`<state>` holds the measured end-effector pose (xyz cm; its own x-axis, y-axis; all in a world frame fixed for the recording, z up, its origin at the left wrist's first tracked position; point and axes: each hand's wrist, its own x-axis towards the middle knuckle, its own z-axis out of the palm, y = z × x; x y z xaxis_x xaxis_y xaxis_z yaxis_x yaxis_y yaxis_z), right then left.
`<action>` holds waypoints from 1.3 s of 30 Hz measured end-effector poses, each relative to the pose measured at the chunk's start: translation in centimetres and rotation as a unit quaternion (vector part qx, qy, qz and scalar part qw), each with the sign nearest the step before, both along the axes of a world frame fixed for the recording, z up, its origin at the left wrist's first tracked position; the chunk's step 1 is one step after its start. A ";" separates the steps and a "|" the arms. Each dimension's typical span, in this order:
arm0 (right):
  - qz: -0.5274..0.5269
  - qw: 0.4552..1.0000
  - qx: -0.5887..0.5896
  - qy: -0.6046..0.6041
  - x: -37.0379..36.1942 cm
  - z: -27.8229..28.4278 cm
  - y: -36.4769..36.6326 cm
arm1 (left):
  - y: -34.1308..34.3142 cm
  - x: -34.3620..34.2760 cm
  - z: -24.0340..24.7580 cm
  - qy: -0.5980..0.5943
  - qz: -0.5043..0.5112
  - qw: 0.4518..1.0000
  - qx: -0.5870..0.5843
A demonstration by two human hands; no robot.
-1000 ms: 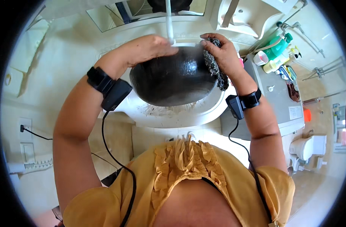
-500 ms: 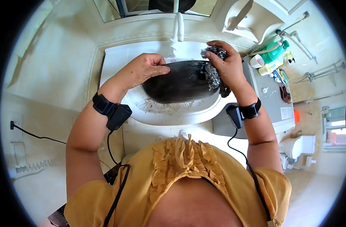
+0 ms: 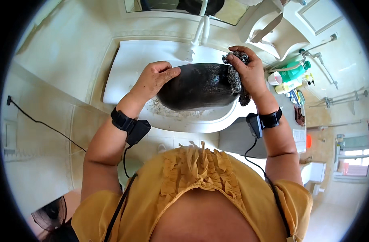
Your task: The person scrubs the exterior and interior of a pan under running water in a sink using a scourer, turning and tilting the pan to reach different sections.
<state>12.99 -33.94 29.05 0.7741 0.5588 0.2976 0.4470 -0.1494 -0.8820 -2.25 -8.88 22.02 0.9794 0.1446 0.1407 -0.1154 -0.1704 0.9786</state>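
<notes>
A dark, rounded pan (image 3: 196, 88), black and wet-looking, is tilted on its side over the white sink (image 3: 223, 123). My left hand (image 3: 155, 80) grips its upper left rim, thumb and fingers closed on the edge. At the pan's right end, my right hand (image 3: 252, 74) is closed around a shaggy grey steel wool scrubber (image 3: 235, 80), which presses against the dark surface. Part of the scrubber hangs below the fingers. Under the pan, crumbly brownish grime (image 3: 168, 109) lies in the basin. Any handle on the pan is out of sight.
Behind the pan stands a white faucet (image 3: 192, 50), below a mirror (image 3: 233, 15). To the right, a grey-topped washing machine (image 3: 279, 109) carries a green bottle (image 3: 291, 71), a pale yellow bottle (image 3: 287, 86), a white cup (image 3: 275, 78) and a brown cloth (image 3: 299, 116).
The whole view has shifted and turned slightly. My left hand keeps its hold on the rim. My right hand and the steel wool stay at the pan's right end, with only a slight shift.
</notes>
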 end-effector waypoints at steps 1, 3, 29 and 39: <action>0.005 1.000 0.006 0.007 0.3 -0.5 -0.3 | -0.3 -0.1 0.3 0.003 0.016 1.000 0.027; 0.010 1.000 0.003 0.019 1.2 -1.2 -0.9 | -1.8 -0.1 1.2 0.016 0.060 0.995 0.074; 0.064 0.998 -0.004 0.026 18.1 -5.2 -1.8 | -4.1 15.1 11.7 0.197 0.083 0.975 0.067; -0.009 0.991 0.023 0.129 22.5 -8.9 -3.8 | -2.7 18.8 5.7 0.044 0.153 0.947 0.280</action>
<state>35.51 -37.78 20.15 0.8380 0.5339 0.1123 0.2022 -0.1128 -0.9728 16.60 -11.55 27.74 0.9153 0.3504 0.1985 0.1014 -0.6775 0.7285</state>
